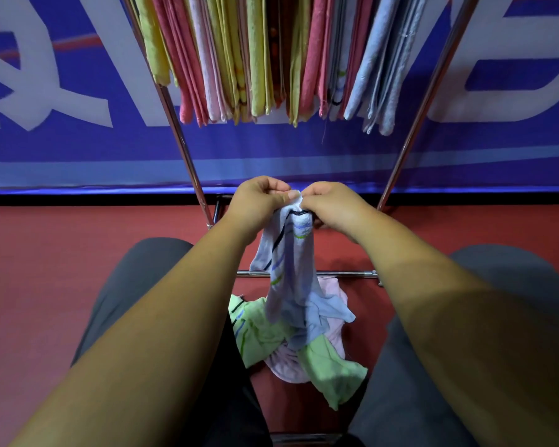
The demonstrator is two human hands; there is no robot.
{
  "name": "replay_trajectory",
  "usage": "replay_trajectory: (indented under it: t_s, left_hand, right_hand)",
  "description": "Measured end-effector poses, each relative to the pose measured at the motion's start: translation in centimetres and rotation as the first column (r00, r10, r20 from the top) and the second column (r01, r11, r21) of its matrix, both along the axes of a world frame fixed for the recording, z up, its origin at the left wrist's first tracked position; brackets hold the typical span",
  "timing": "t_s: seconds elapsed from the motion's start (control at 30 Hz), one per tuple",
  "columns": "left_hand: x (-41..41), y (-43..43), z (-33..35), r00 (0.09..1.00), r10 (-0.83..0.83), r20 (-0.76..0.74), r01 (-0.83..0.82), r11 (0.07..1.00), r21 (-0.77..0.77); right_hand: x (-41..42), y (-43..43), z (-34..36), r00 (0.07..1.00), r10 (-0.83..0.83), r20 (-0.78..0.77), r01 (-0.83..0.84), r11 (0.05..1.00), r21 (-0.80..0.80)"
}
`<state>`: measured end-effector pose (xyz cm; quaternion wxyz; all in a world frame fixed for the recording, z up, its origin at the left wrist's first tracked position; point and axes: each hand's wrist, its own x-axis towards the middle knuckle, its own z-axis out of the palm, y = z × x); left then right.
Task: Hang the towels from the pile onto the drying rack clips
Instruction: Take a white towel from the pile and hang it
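A pale blue striped towel [291,269] hangs from both my hands, held up by its top edge above the pile. My left hand [259,201] and my right hand [333,208] sit close together, each pinching that edge. The towel's lower end drapes onto the pile of towels [333,366] on the red floor, which holds green, pink and blue cloths. Above, the drying rack [181,140] carries several hung towels [262,59] in yellow, pink and grey-blue. The clips themselves are out of view at the top.
The rack's slanted metal legs [413,124] stand on either side of my hands, and a low crossbar [346,273] runs behind the pile. My knees in dark trousers [126,285] flank the pile. A blue banner with white letters [62,150] covers the wall behind.
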<state>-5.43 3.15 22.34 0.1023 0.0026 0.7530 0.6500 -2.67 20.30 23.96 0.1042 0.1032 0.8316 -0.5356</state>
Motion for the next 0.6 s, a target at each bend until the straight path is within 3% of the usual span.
replay_trajectory:
  t_s: [0.17, 0.27, 0.37, 0.47, 0.6]
  left_hand:
    - [-0.3, -0.1, -0.1, 1.000, -0.006, 0.001, 0.006, 1.000, 0.025]
    - [-0.3, -0.1, 0.0, 0.999, -0.042, -0.028, 0.041, 0.999, -0.030]
    - [-0.4, -0.3, -0.2, 0.989, -0.136, -0.063, 0.119, 0.967, -0.224]
    - [-0.4, -0.6, -0.3, 0.968, -0.232, -0.097, 0.152, 0.847, -0.509]
    - [-1.1, -1.2, -1.3, 0.943, -0.326, -0.068, 0.157, 0.617, -0.771]
  right_hand:
    - [0.3, -0.1, -0.1, 0.996, 0.083, 0.033, -0.077, 0.985, -0.157]
    - [-0.3, 0.2, -0.6, 0.997, -0.035, -0.061, 0.028, 0.993, -0.117]
    - [-1.0, 1.0, -0.3, 0.956, -0.202, -0.215, 0.196, 0.979, -0.047]
    - [-1.6, 2.5, 0.4, 0.870, -0.395, -0.296, 0.383, 0.918, -0.101]
    - [-1.9, 4.3, 1.0, 0.790, -0.556, -0.260, 0.519, 0.831, -0.199]
